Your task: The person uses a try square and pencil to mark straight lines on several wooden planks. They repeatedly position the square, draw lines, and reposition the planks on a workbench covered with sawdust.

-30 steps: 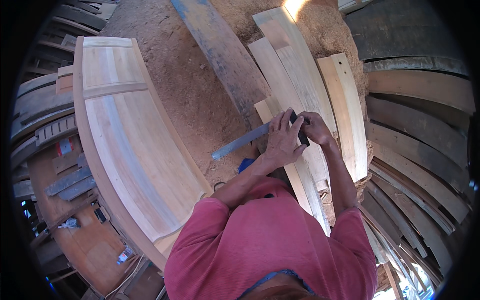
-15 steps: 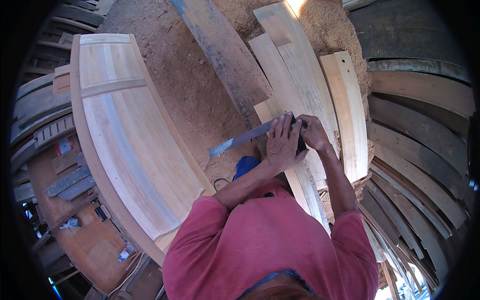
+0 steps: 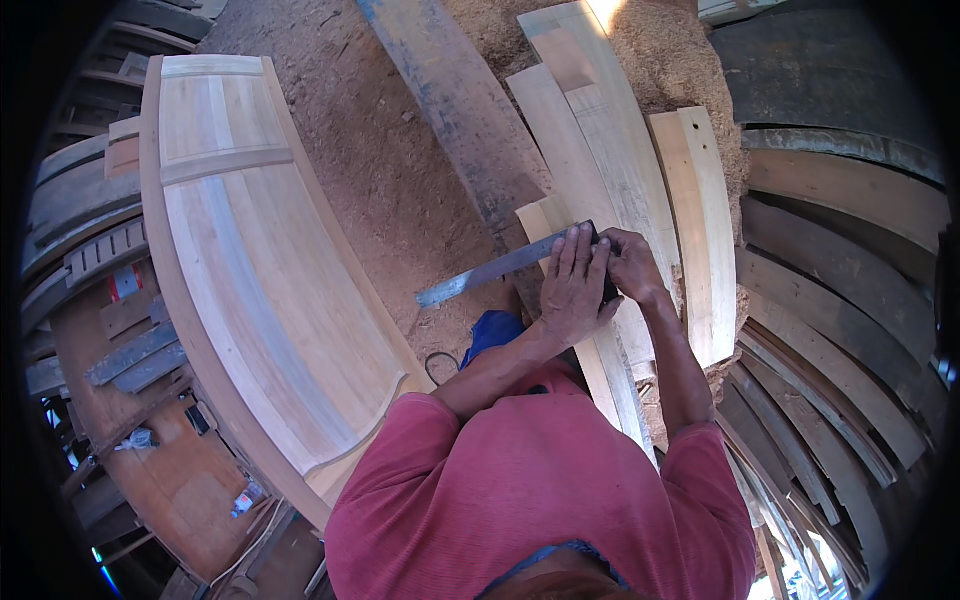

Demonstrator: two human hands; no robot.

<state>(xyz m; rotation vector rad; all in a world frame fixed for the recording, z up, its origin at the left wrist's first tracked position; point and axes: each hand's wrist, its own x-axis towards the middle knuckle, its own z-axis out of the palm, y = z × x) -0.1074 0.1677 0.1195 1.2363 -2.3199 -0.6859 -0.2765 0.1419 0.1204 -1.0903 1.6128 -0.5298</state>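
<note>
Head camera view: you have 2 hands in sight, working around 1 try square [image 3: 485, 278]. It lies across the upper part of 1 narrow pale board [image 3: 603, 375], its metal blade reaching past the board's left edge. Your left hand [image 3: 578, 285] holds the square, fingers nearly straight over the blade, thumb beside the dark stock. Your right hand [image 3: 632, 262] is just beside it, fingers bent in narrowly at the stock; you can't tell whether they pinch anything, as the fingertips are hidden.

To your left is 1 wooden door [image 3: 275, 300] with 2 panels and 1 cross rail, its lower end partly behind your sleeve [image 3: 385, 460]. Ahead, 1 weathered plank [image 3: 455, 100] is cut off by the top edge. More pale boards [image 3: 625, 160] overlap beyond your hands, too layered to count surely. Far left, 1 small bottle [image 3: 246, 499] is hard to make out.
</note>
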